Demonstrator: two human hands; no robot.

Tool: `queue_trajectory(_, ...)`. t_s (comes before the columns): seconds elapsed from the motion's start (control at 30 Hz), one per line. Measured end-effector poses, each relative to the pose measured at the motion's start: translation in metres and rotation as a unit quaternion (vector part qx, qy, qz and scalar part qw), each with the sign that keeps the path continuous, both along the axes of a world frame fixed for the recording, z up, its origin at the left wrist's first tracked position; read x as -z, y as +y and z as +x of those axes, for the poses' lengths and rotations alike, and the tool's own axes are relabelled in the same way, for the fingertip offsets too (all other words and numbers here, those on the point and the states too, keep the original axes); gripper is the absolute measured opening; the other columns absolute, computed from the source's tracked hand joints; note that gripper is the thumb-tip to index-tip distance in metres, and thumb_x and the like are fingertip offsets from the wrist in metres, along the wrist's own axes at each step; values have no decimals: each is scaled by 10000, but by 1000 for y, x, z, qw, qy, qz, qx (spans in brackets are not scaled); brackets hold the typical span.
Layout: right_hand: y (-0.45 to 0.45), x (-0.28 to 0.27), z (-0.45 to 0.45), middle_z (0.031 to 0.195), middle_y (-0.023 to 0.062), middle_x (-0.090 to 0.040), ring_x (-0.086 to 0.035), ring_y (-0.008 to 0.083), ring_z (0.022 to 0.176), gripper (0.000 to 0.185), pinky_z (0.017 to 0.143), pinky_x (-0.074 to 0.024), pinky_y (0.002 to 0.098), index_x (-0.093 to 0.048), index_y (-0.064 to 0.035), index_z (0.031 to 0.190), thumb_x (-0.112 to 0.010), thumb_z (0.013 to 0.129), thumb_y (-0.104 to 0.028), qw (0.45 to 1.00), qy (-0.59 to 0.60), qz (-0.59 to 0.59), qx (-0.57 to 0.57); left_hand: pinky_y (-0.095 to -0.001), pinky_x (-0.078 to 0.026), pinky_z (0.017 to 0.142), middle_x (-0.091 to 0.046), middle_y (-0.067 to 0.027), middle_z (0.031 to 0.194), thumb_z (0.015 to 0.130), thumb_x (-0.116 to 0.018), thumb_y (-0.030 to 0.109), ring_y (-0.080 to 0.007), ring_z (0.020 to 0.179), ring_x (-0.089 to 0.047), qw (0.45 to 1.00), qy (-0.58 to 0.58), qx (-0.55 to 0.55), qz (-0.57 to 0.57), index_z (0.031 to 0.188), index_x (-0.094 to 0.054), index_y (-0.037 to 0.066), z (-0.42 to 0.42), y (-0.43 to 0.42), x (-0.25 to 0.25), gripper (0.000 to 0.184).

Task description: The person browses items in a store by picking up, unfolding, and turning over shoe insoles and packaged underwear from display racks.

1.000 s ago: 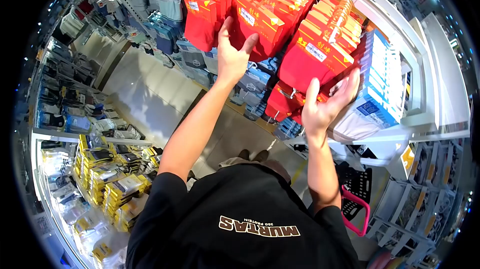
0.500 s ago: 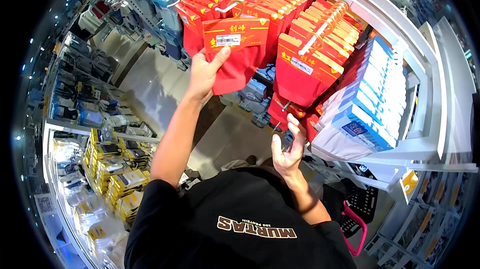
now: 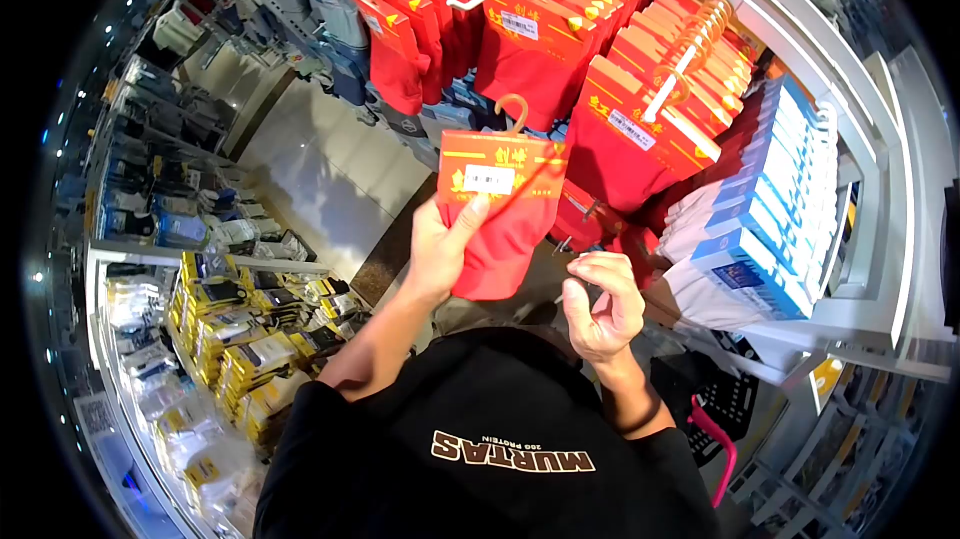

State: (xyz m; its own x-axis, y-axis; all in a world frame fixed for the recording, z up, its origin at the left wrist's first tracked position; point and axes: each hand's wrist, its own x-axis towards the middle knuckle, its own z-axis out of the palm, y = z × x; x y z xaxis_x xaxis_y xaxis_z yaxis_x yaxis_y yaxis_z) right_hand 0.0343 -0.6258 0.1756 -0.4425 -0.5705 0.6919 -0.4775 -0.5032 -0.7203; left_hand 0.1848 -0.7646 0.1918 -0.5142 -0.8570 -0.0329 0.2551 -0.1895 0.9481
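Off the rack, my left hand point(image 3: 442, 247) holds a red sock pack point(image 3: 503, 209) by its left edge, thumb on the front below the white barcode label. An orange hook sticks up from the pack's card. To the right of the pack, my right hand point(image 3: 604, 307) is half curled, with fingers bent but apart and nothing in it. Above both hands, rows of similar red packs point(image 3: 540, 34) hang on white rods, and more red packs point(image 3: 625, 139) hang to the right.
Blue-carded pale packs point(image 3: 755, 274) hang at the right on a white frame point(image 3: 870, 334). Yellow-and-white packs point(image 3: 250, 359) fill the lower left shelf. A black basket point(image 3: 725, 404) with a pink handle point(image 3: 715, 439) is at the lower right. Tiled floor point(image 3: 320, 179) shows between the racks.
My left hand took hold of a red pack at the rack, brought it off the rod and moved it down toward my body. My right hand came away from the right-hand packs and curled.
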Motion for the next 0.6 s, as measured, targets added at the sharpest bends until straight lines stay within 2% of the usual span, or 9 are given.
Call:
queue_trajectory(0.03,-2,-8,1,875,127,-664,-624,267,847,241,769,-504,356,-649,2,949,-768,740,7,999,40,32,-4,-298,-486,911,-655,-82,1147,974,-612,192,-127,1007,-618,999,-2,-10,39,1201,-589,-35,0,7,8,322)
queue_trajectory(0.13,-11,-18,15,1136,145,-615,-581,330,1026,549,880,-482,406,-631,-42,1144,-864,677,-212,970,170,166,-57,-307,-516,871,-662,-86,1112,983,-595,264,-153,975,-643,983,32,14,182,1204,-582,-11,4,15,13,353)
queue_trajectory(0.23,-22,-13,53,1302,159,-504,-493,368,1188,707,961,-441,431,-593,-103,1261,-877,637,-278,949,159,263,-69,-317,-526,872,-641,-104,1138,998,-556,312,-172,1014,-637,970,22,16,242,1236,-549,11,16,7,19,384)
queue_trajectory(0.33,-37,10,76,1248,171,-539,-576,342,1096,533,896,-496,390,-627,-67,1212,-809,715,-127,963,87,255,10,-321,-482,949,-596,-110,1215,1032,-463,351,-179,1099,-593,962,61,120,236,1291,-490,18,35,-15,17,422)
queue_trajectory(0.37,-43,12,83,1228,169,-552,-606,315,1053,485,861,-512,360,-637,-56,1194,-787,734,-89,965,45,254,37,-323,-440,1002,-539,-115,1286,1018,-506,337,-176,1166,-549,954,90,172,228,1374,-411,12,44,-23,26,492)
queue_trajectory(0.43,-57,12,98,1169,123,-582,-604,149,919,311,755,-489,239,-636,10,1142,-687,838,-29,964,-94,245,45,-328,-393,1049,-478,-123,1340,983,-587,266,-182,1220,-506,957,129,209,155,1459,-291,15,56,-32,32,614)
queue_trajectory(0.47,-63,13,105,1159,112,-584,-592,131,917,279,757,-481,237,-630,37,1128,-663,862,-36,956,-167,239,33,-340,-394,1048,-452,-133,1362,923,-668,143,-191,1222,-506,956,122,237,121,1499,-207,19,60,-40,35,748)
queue_trajectory(0.5,-69,14,111,1150,101,-585,-581,113,915,253,758,-473,234,-624,64,1115,-640,885,-42,943,-239,231,19,-355,-420,1034,-450,-146,1362,887,-689,62,-201,1225,-510,961,70,254,87,1493,-211,18,66,-47,33,773)
queue_trajectory(0.6,-84,21,128,1118,68,-594,-572,107,940,268,818,-454,241,-613,77,1153,-580,960,-106,922,-304,239,-4,-343,-466,992,-485,-150,1326,867,-694,24,-202,1187,-548,962,52,262,53,1474,-263,17,80,-65,39,745)
